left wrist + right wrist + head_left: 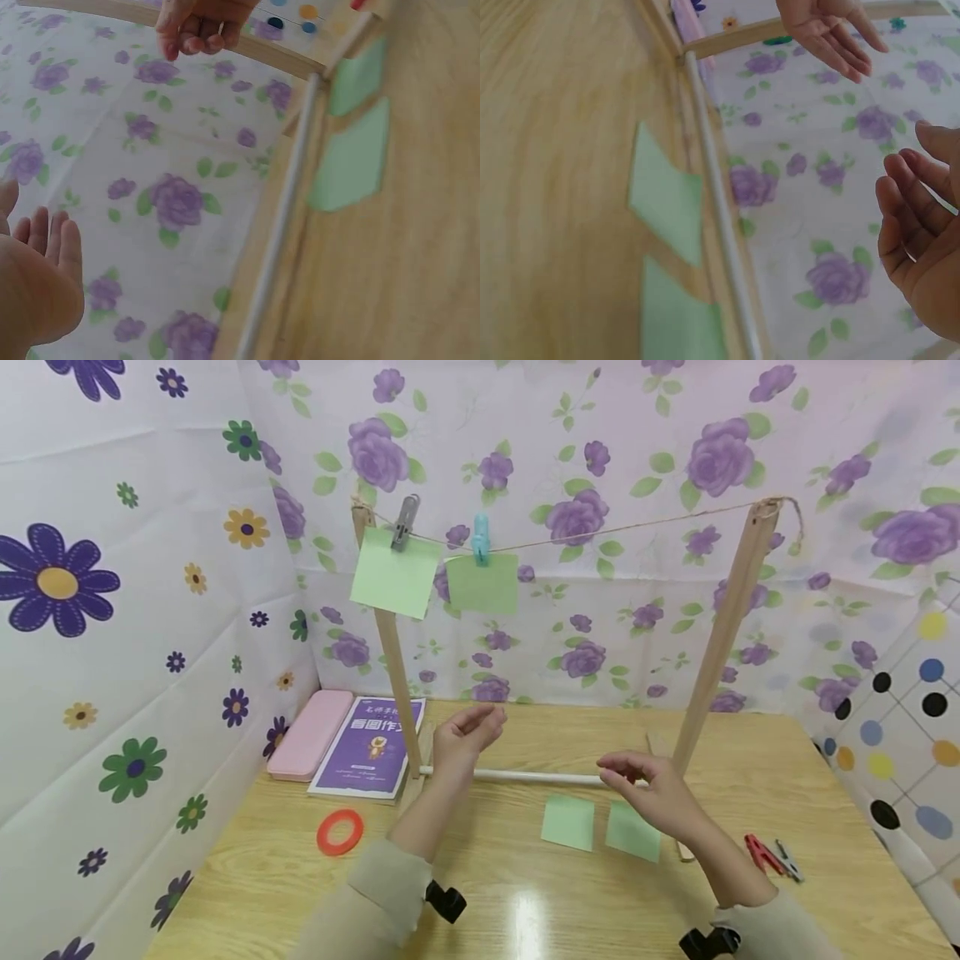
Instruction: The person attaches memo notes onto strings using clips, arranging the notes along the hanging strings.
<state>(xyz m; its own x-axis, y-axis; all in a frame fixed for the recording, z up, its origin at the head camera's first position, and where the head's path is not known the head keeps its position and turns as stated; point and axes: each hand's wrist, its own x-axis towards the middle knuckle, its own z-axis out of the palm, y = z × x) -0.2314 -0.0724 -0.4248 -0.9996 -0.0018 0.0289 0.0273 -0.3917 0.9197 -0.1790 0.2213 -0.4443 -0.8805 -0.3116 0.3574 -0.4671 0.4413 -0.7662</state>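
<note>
Two hands: the left hand (465, 737) and the right hand (651, 789) are both free, fingers relaxed and a little bent, held near the white rod (536, 777) of the wooden frame.
Wrist views: these show the palm sides and the separate fingers, which the head view shows only partly.
Head view alone: it shows the left hanging note (396, 575) under a grey clip (406, 522) and the right hanging note (486, 585) under a blue clip (481, 539), both on the string (622, 529).
Loose notes: the left loose note (567, 822) and the right loose note (632, 832) lie side by side on the table (525, 893), in front of the rod; the right wrist view shows their edges as curved.
In the way: in the head view, the right hand covers a corner of the right loose note, and the left wrist crosses the rod. The left post (395, 664) hides part of the purple book (367, 764).
Around: a pink case (311, 735) beside the book, a red ring (340, 832) nearer, a red clip (763, 853) and another grey clip (789, 862) at right.
Materials: string thin and fibrous, sagging between left post and right post (727, 627); posts of pale wood; notes of green paper, four-sided; flowered cloth (637, 635) behind, with creases.
</note>
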